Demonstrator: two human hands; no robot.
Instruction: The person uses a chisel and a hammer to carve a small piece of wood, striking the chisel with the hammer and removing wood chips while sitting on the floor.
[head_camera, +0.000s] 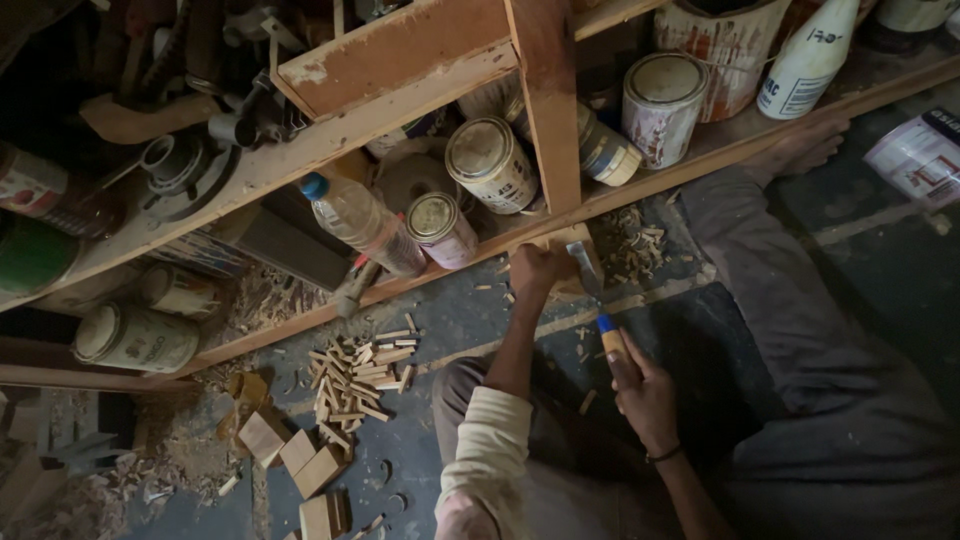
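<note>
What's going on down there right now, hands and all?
Left hand gripping small wood block against shelf post. Right hand holding chisel, blade on the block. Wood chips and tins close by.

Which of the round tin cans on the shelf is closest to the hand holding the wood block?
The small tin with the pale lid, lying tipped beside the clear plastic bottle. It sits just left of the left hand; the other tins are farther off.

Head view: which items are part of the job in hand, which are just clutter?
In use: left hand steadying wood block; right hand gripping chisel.

Lying about: paint tins, plastic bottle, cut wood sticks, flat wood blocks, shelf frame.
</note>
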